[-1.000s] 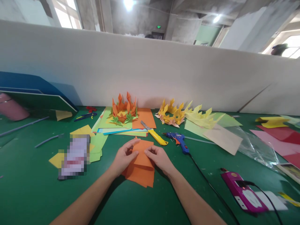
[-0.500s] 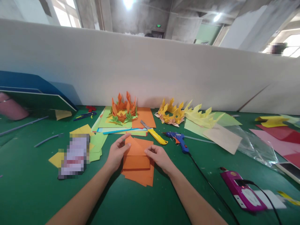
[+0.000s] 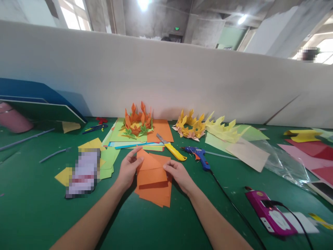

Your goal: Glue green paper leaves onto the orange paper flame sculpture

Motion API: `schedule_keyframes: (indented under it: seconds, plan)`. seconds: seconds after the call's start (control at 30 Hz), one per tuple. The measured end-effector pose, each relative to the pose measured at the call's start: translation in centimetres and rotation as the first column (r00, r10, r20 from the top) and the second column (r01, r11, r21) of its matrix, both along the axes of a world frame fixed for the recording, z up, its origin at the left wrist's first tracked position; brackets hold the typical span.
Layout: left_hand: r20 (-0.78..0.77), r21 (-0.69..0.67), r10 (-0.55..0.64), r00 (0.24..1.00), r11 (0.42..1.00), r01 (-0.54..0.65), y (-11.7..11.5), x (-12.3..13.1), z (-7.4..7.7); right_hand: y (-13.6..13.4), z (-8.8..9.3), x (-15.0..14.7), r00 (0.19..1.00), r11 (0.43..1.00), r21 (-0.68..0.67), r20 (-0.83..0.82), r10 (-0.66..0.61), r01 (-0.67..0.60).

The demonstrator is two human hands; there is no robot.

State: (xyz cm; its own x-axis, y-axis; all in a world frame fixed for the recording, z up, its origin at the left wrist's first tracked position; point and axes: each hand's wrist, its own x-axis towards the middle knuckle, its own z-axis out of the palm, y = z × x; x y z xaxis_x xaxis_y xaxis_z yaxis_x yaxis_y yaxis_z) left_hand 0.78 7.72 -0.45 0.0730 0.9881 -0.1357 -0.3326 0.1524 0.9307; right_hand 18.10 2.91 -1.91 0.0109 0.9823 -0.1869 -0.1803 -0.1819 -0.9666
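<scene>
Between my hands is a creased sheet of orange paper (image 3: 151,176), raised a little over a loose stack of orange paper squares (image 3: 158,198). My left hand (image 3: 129,168) pinches the sheet's left edge near the top, thumb on the front face. On the opposite side, my right hand (image 3: 177,172) grips the right edge between thumb and fingers. A horizontal crease crosses the sheet, with its lower part tilted toward me. Just beyond lie a yellow utility knife (image 3: 174,151) and a blue glue gun (image 3: 199,155).
Orange paper crown (image 3: 138,121), yellow crown (image 3: 189,125) and pale yellow strip of points (image 3: 223,128) stand along the white partition (image 3: 166,76). A magenta power box (image 3: 270,213) sits right, its black cable near my right forearm. Green paper (image 3: 108,161) lies left.
The crease in the orange sheet has opened slightly, and its lower part now tilts more. My right hand has shifted slightly to the right; both hands keep their hold.
</scene>
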Motion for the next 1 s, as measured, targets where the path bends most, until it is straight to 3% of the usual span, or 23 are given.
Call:
schedule_keyframes:
  seconds: [0.33,0.5,0.63,0.8,0.9,1.0]
  plan:
    - [0.027,0.044,-0.012,1.000,0.999,0.011,-1.4,1.1,-0.1,-0.3,0.4,0.3,0.989,0.998,0.051,-0.144,0.032,-0.025]
    - [-0.007,0.145,0.012,1.000,0.989,-0.011,-1.9,1.5,-0.1,-0.6,0.8,0.2,0.998,0.989,0.135,-0.003,-0.062,0.062]
    - [-0.048,0.124,-0.013,0.999,0.992,0.019,-1.6,1.3,-0.3,-0.6,0.6,0.2,0.990,0.973,0.198,0.049,-0.134,0.122]
    - [-0.071,0.148,0.092,0.993,0.986,-0.081,-1.0,0.9,-0.4,-0.7,0.6,0.5,0.968,0.951,0.180,-0.050,-0.248,0.253]
    - [-0.030,0.142,0.098,0.995,0.985,-0.093,-0.8,1.1,0.0,-0.9,0.8,0.2,0.967,0.953,0.195,-0.155,-0.203,0.231]
    - [-0.042,0.119,0.035,0.999,0.992,-0.029,-0.8,1.3,0.4,-0.9,0.9,-0.3,0.981,0.956,0.240,-0.140,-0.135,0.166]
